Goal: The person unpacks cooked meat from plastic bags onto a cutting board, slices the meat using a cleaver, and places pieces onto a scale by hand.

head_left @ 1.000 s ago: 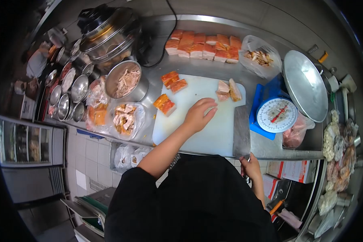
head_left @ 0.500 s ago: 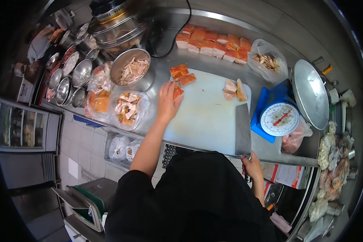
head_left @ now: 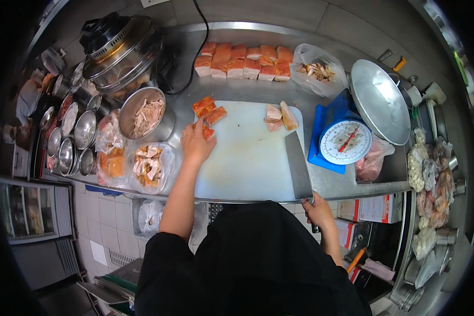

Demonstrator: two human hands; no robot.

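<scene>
My left hand (head_left: pixel 195 143) is at the left edge of the white cutting board (head_left: pixel 242 166), its fingers closed around a piece of crispy-skinned pork belly (head_left: pixel 208 131). More reddish-skinned pork pieces (head_left: pixel 209 109) lie just beyond my fingertips. At the board's front right corner, my right hand (head_left: pixel 316 208) grips the handle of a cleaver (head_left: pixel 299 167). The broad blade rests flat along the board's right edge, pointing away from me. Pale cut chunks of pork (head_left: pixel 280 117) sit near the far right corner.
Pork belly blocks (head_left: pixel 242 61) line the back beside a bag of scraps (head_left: pixel 318 72). A dial scale (head_left: pixel 345 142) with a metal pan (head_left: pixel 380 102) stands right. A pot of sliced meat (head_left: pixel 146 115), bagged meat (head_left: pixel 148 167) and several metal bowls are left.
The whole view has shifted, so the counter and its contents appear further left. My left hand stays at the pork piece, and the cleaver remains lying on the board in my right hand.
</scene>
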